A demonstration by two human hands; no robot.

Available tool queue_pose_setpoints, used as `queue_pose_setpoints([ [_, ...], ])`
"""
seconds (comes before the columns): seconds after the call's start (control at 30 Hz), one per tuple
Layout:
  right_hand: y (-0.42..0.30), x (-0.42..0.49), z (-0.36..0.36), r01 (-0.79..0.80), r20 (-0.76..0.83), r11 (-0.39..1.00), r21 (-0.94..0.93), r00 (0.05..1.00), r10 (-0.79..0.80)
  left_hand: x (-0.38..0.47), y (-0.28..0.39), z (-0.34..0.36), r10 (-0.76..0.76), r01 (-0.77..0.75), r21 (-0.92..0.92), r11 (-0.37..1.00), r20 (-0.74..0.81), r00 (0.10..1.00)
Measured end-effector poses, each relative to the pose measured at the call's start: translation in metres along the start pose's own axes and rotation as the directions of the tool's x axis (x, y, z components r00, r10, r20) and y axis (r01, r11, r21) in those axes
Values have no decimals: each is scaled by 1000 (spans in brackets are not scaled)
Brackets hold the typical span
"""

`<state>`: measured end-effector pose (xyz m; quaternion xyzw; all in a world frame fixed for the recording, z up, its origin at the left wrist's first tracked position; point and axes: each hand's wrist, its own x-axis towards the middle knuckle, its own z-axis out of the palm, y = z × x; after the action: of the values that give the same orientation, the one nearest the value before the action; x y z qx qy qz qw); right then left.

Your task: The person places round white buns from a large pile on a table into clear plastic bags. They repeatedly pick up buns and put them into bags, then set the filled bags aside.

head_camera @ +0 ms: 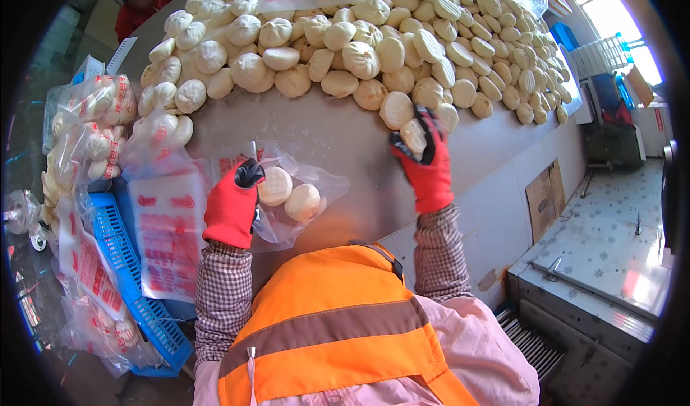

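My left hand (234, 204), in a red glove with dark fingertips, grips the edge of a clear plastic bag (280, 232) lying on the metal table. Two pale steamed buns (275, 186) show inside the bag, beside my fingers. At the near edge of a large pile of buns (361, 60), my right hand (428, 161), gloved the same way, has its thumb and fingers around one bun (414, 137). Another bun (396, 109) lies just beyond it, and part of a further one shows behind my fingers.
Filled bags of buns (97, 101) are stacked at the left. A sheaf of printed plastic bags (168, 233) lies by a blue plastic basket (116, 239). Across the metal table (318, 120), a person in red (141, 7) is at the far left. A chest freezer (604, 244) stands right.
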<state>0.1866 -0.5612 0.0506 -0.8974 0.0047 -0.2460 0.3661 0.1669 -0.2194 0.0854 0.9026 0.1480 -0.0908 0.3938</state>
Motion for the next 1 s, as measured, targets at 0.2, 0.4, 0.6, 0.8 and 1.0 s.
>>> queue_pose_setpoints([
  [0.2, 68, -17, 41, -194, 212, 893, -406, 930, 299, 15, 21, 7, 255, -235, 479, 846, 22, 967],
  [0.4, -12, -19, 23, -569, 573, 210, 795, 818, 47, 36, 65, -3, -44, -15, 292, 956, 195, 980],
  [0.6, -56, -17, 41, -168, 298, 749, 641, 954, -42, 33, 30, -3, 24, -32, 84, 996, 95, 995],
  [0.8, 52, 17, 60, -133, 191, 958, -254, 964, 185, 40, -11, 15, 212, -232, 166, 958, 126, 969],
  [1.0, 16, 4, 70, -459, 232, 479, 748, 858, 458, 39, 29, -3, 34, -87, 301, 950, 177, 984],
])
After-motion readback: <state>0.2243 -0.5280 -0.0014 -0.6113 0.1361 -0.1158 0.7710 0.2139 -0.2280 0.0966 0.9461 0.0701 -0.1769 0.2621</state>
